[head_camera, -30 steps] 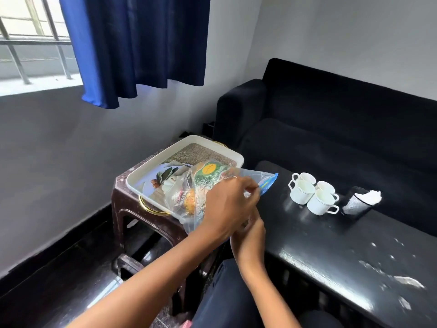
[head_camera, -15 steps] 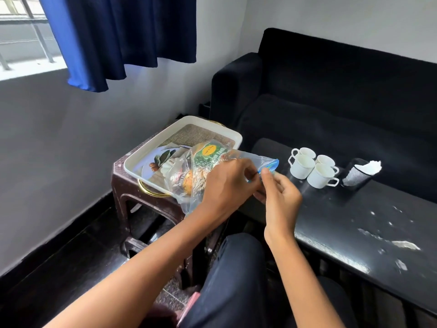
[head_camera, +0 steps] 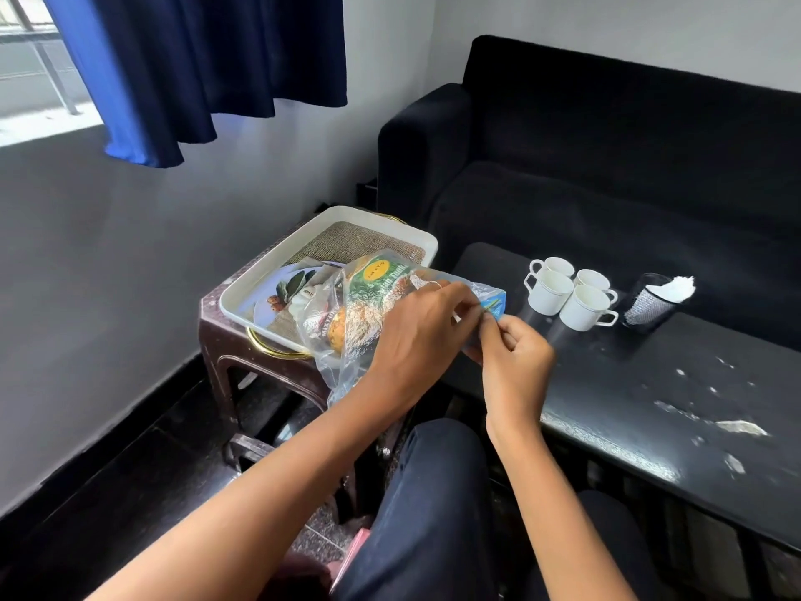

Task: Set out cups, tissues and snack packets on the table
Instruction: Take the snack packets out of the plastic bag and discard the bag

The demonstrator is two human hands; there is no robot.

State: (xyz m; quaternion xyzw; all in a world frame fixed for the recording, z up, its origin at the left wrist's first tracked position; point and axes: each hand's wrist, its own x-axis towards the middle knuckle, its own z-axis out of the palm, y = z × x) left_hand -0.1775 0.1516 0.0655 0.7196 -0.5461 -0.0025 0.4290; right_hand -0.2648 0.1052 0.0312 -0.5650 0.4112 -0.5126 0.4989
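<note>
Both hands, left hand (head_camera: pixel 416 336) and right hand (head_camera: pixel 513 362), meet with fingers pinched.

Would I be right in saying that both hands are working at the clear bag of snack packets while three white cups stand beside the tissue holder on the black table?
Not quite: the head view shows four white cups, not three. The rest holds: the left hand and right hand pinch the clear bag of snack packets, and the cups stand beside the tissue holder on the black table.

A home sitting room. A dark sofa (head_camera: pixel 607 167) stands against a plain white wall, with a low glossy black counter (head_camera: pixel 650 383) in front of it. A blue curtain (head_camera: pixel 208 67) hangs over a barred window, and a small brown plastic stool (head_camera: pixel 242 353) serves as a side table.
</note>
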